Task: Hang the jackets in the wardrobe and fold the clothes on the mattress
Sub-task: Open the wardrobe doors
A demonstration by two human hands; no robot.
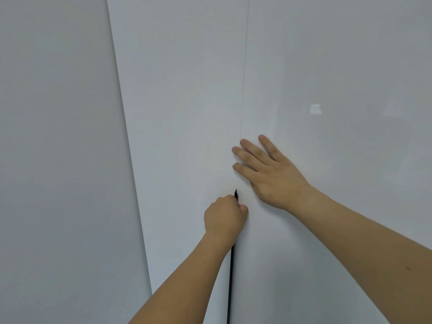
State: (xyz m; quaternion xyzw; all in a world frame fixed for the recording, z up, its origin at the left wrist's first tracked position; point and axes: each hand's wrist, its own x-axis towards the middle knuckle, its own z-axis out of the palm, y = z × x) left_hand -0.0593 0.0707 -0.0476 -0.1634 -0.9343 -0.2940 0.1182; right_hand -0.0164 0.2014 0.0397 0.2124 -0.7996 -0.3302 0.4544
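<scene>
At the closed wardrobe doors (187, 113), our left hand (223, 215) grips the black handle strip (231, 265); our right hand (268, 171) presses flat, fingers straight. We see no jackets or clothes.

Left grip (224, 212) curled into a fist, arm extended; right grip (268, 171) flat, fingers spread and straight

Soft, even light falls across the glossy white wardrobe doors (304, 90), with a small bright reflection (315, 109) on the right panel. Shadows are faint, focus is sharp, and wide-angle distortion slants the vertical edges.
</scene>
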